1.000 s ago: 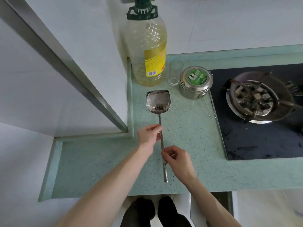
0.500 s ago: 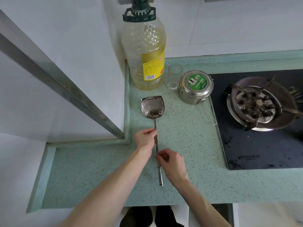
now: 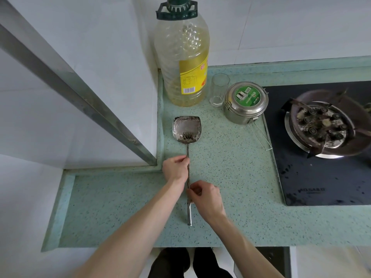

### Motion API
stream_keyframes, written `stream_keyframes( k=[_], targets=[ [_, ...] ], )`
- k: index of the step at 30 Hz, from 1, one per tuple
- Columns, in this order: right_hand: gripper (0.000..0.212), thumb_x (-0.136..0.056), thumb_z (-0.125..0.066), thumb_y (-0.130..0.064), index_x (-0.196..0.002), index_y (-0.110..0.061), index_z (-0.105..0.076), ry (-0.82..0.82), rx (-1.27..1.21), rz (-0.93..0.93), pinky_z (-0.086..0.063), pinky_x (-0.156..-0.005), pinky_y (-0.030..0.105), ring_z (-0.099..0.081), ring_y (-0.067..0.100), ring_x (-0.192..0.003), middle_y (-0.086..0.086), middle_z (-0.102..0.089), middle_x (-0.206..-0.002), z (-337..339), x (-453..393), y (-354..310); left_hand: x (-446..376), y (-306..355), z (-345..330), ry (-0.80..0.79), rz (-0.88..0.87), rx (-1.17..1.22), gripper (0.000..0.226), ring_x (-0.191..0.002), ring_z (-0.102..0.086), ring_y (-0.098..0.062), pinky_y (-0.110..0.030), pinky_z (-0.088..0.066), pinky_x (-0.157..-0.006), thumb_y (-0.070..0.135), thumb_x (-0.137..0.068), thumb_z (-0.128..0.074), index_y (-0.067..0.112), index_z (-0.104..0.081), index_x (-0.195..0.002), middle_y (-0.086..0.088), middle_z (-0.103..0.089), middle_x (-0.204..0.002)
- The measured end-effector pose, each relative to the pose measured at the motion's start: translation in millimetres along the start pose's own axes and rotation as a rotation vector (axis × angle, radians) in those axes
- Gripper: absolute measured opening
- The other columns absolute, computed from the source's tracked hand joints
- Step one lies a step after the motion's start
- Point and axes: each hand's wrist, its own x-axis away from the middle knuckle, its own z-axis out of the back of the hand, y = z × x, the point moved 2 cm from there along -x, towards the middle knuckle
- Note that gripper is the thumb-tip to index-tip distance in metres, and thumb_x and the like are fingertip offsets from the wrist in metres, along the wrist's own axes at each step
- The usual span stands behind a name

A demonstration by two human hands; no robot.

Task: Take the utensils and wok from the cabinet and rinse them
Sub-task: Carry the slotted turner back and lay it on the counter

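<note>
grip: left hand [image 3: 175, 167] and right hand [image 3: 206, 197] still pinch spatula [image 3: 187, 130] handle | spatula unmoved on countertop [image 3: 230, 167]

Speckled green stone countertop [image 3: 230, 177], showing bare surface between the long-handled steel spatula [image 3: 187, 149] and the black glass gas hob [image 3: 321, 177], and to the left in the recessed stretch before the white wall panel [image 3: 110, 77]; a slanted grey metal bar [image 3: 80, 93] overhangs that left side. The back row is crowded: a large clear plastic oil bottle with a yellow label [image 3: 182, 63], a clear drinking glass [image 3: 218, 91] just beside it, and a round steel lidded container with a green sticker [image 3: 246, 102], whose wire handle [image 3: 261, 135] juts toward the front along the hob's edge.
</note>
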Motion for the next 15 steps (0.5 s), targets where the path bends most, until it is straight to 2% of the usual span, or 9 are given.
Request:
stream_keyframes(
  k=[5,11,15],
  targets=[
    [0.012,-0.092,-0.074,-0.022,-0.100,-0.016,-0.080,0.000,-0.015,-0.014,-0.062,-0.080,0.033,-0.074,0.010,-0.080,-0.005,-0.078,-0.085,-3.3,-2.3,3.8,1.0,1.0,1.1,-0.025,-0.096,-0.102,0.022,-0.095,-0.070,-0.014,-0.032,-0.055,-0.099,0.011,-0.088,-0.079,0.009,-0.078,-0.110,-0.003,-0.077,-0.109],
    [0.014,-0.094,-0.073,-0.021,-0.105,-0.015,-0.080,-0.005,-0.012,0.012,-0.061,-0.080,0.030,-0.074,0.011,-0.082,-0.002,-0.079,-0.089,-8.2,-2.1,-0.7,-0.1,-0.8,6.0,0.027,-0.136,-0.134,0.024,-0.094,-0.070,-0.015,-0.020,-0.051,-0.086,0.009,-0.090,-0.076,0.006,-0.076,-0.113,-0.005,-0.076,-0.109],
    [0.013,-0.093,-0.074,-0.022,-0.103,-0.015,-0.080,-0.010,-0.026,0.003,-0.061,-0.080,0.030,-0.074,0.010,-0.080,-0.004,-0.078,-0.087,-7.7,-1.9,-0.2,-2.6,-4.4,8.1,0.016,-0.148,-0.126,0.023,-0.096,-0.071,-0.017,-0.026,-0.054,-0.092,0.011,-0.090,-0.077,0.007,-0.077,-0.112,-0.005,-0.077,-0.108]
  ],
)
